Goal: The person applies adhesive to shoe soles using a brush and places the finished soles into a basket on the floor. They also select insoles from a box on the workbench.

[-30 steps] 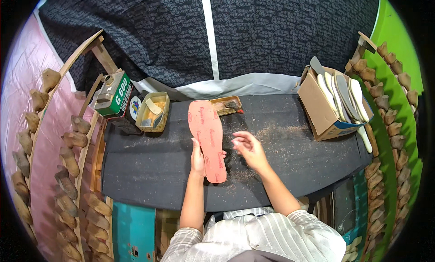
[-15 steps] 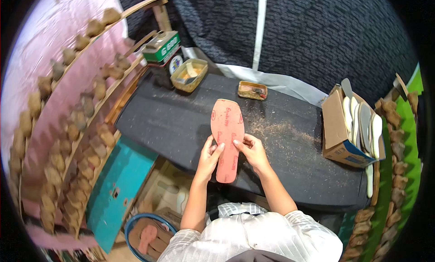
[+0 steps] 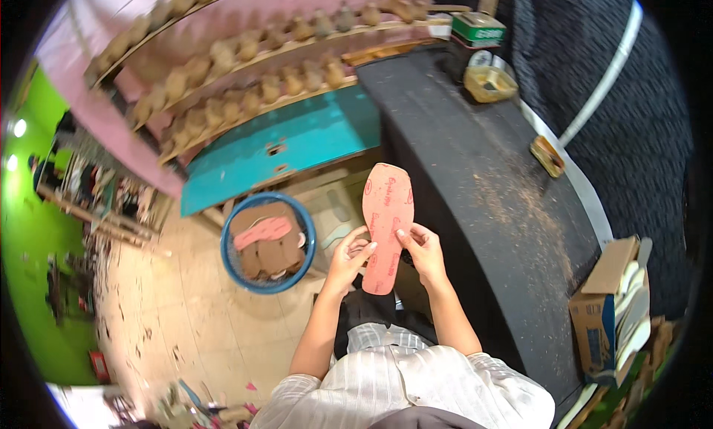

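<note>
A pink shoe insole board (image 3: 389, 195) with red lettering is held upright before me, its wide end pointing away. My left hand (image 3: 349, 261) pinches its left edge between thumb and fingers. On the opposite edge my right hand (image 3: 424, 252) grips it with the thumb on top. To the left, a round blue basket (image 3: 226, 245) stands on the floor. Inside it are similar pink insole pieces (image 3: 264, 231) on top of brown sheet pieces (image 3: 276, 258).
A black-covered table (image 3: 438, 125) strewn with shavings runs along the right. It bears a yellowish tub (image 3: 489, 85), a green can (image 3: 477, 30), a small tray (image 3: 547, 157) and a cardboard box (image 3: 590, 329) of pale sole-shaped patterns. Shelves of shoe lasts (image 3: 245, 49) rise behind a teal panel (image 3: 297, 147).
My view has turned left, bringing the basket and tiled floor further into sight. The insole board, still in both hands, has gone from over the table to beside its edge.
</note>
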`<state>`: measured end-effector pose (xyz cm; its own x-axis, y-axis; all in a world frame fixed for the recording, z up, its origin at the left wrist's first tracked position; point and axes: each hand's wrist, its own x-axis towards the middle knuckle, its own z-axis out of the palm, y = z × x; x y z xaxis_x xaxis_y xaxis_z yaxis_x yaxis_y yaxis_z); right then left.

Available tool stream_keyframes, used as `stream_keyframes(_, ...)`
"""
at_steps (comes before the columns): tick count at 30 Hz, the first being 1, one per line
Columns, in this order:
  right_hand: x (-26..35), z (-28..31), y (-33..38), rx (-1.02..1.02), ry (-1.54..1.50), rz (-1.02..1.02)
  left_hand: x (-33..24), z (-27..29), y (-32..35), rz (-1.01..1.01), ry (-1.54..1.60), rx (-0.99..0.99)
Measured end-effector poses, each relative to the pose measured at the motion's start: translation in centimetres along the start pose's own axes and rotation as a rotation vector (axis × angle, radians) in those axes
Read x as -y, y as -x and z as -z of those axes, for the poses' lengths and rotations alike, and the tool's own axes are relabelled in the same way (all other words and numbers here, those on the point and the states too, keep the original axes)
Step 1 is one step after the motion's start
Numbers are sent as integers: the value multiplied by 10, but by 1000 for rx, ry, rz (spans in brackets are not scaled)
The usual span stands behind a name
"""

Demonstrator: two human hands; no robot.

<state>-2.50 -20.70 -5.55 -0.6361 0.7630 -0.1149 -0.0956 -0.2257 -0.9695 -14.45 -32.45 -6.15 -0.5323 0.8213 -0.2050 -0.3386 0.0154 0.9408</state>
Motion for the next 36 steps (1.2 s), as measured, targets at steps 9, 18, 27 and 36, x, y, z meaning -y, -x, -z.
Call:
stream_keyframes(9,-60,-107,21,331,52,-81,19,99,63,-144,128,-445)
stream_keyframes(18,-127,-188,18,416,249,-167,26,193,85,6,219,-522)
stream_keyframes(27,-160,-267,8,367,133,-216,25,284,76,61,214,-498)
stream_keyframes(36,-174,-288,-21,550,684,38,50,346,56,88,707,-596)
